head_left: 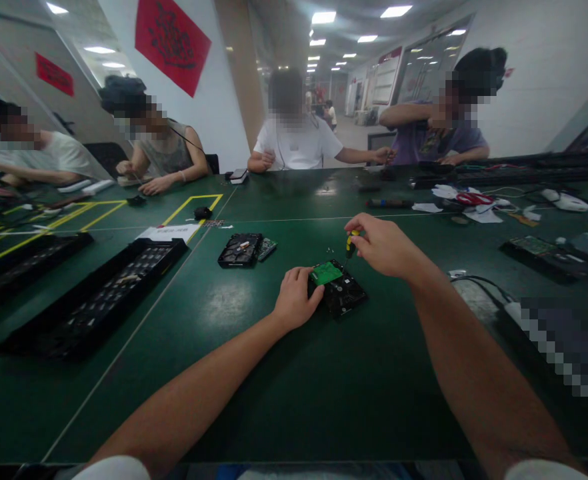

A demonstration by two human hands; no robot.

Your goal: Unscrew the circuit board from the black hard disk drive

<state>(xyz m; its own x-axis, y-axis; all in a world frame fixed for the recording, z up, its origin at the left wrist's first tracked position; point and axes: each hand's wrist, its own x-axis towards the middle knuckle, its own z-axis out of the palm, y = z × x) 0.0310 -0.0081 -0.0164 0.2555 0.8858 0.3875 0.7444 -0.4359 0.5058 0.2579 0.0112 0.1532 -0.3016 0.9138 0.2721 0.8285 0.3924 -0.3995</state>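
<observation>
Head | left hand: part-open, touching drive | right hand: pinching screwdriver

At your twelve o'clock, a person in a white T-shirt faced you across the bench. At eleven sat a person in a grey sleeveless top, a red sign on the wall behind. At one, you had a person in purple and, nearer, a red cable; toward ten, a long black tray.
</observation>
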